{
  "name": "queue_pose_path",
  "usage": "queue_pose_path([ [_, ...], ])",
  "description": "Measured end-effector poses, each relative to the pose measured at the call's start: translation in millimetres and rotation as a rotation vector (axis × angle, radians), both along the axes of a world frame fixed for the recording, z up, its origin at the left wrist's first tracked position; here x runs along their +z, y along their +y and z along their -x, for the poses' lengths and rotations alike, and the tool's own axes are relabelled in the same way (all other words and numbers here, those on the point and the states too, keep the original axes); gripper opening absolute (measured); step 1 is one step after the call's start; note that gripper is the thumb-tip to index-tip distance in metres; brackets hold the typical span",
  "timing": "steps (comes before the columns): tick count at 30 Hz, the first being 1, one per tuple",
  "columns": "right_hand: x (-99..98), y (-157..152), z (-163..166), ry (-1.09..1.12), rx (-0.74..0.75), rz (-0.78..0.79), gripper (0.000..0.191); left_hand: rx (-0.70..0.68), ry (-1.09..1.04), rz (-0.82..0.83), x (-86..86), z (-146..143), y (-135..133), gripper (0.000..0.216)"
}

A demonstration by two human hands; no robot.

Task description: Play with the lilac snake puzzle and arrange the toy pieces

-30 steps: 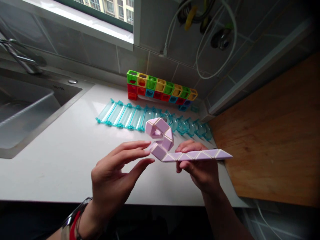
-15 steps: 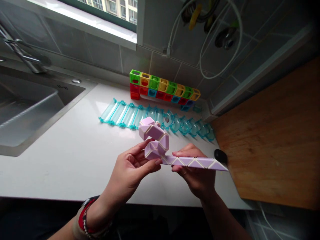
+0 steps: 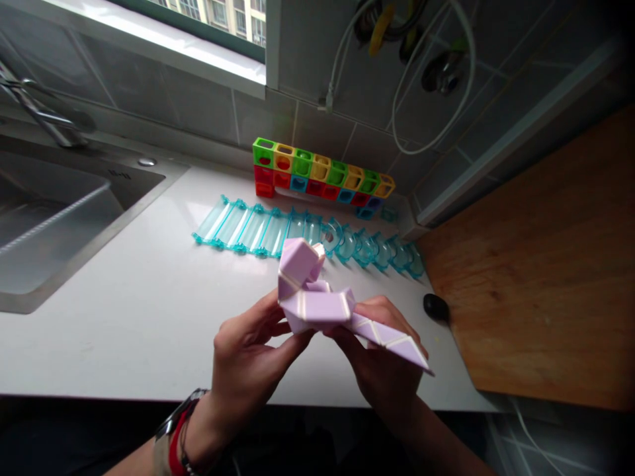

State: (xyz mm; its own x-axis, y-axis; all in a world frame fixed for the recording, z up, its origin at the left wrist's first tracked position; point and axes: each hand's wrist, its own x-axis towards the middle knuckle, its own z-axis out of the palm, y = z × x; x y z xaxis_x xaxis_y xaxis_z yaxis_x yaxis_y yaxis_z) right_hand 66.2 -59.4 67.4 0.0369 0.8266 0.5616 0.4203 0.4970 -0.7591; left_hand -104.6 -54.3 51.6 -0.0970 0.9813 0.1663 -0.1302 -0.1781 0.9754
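Observation:
A lilac and white snake puzzle (image 3: pixel 325 307) is held above the counter between both hands. Its left part is folded into a bent, looped shape, while a straight tail slants down to the right. My left hand (image 3: pixel 253 350) is closed on the folded part, thumb beneath it; some fingers are hidden behind the puzzle. Around the base of the tail, my right hand (image 3: pixel 387 357) is closed, its thumb tucked below the fold. Beyond the puzzle lies a row of clear teal track pieces (image 3: pixel 238 228), several straight ones at left and curved ones at right.
Stacked coloured cube blocks (image 3: pixel 317 175) stand by the tiled wall. A steel sink (image 3: pixel 149 192) with a tap (image 3: pixel 59 125) is at the left of the white counter (image 3: pixel 124 337). At right are a black rounded object (image 3: pixel 436 307) and a wooden board (image 3: pixel 536 284). A white cable (image 3: pixel 397 125) hangs above.
The folded part of the snake puzzle has turned toward me and looks larger. Its tail now slants downward instead of lying level. Both hands have shifted closer together.

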Motion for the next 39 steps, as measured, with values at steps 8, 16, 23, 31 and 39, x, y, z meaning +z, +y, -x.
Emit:
queue_pose_path([
  [8, 1.3, 9, -10, 0.024, 0.161, 0.069, 0.032, -0.148, -0.262, 0.302, 1.8, 8, 15, 0.065],
  [16, -7.0, 22, -24, 0.287, 0.525, 0.064, 0.038, -0.523, -0.546, 0.643, 7.0, 11, 18, 0.043],
  [23, -7.8, 20, -26, 0.480, 0.354, 0.337, 0.031, -0.395, -0.561, 0.604, 9.7, 10, 18, 0.055],
  [31, -6.3, 26, -21, 0.653, 0.448, 0.559, 0.031, -0.413, -0.577, 0.550, 3.8, 16, 22, 0.054],
  [39, -20.8, 30, -30, 0.588, 0.618, 0.489, 0.029, -0.582, -0.576, 0.527, 0.0, 20, 24, 0.048],
])
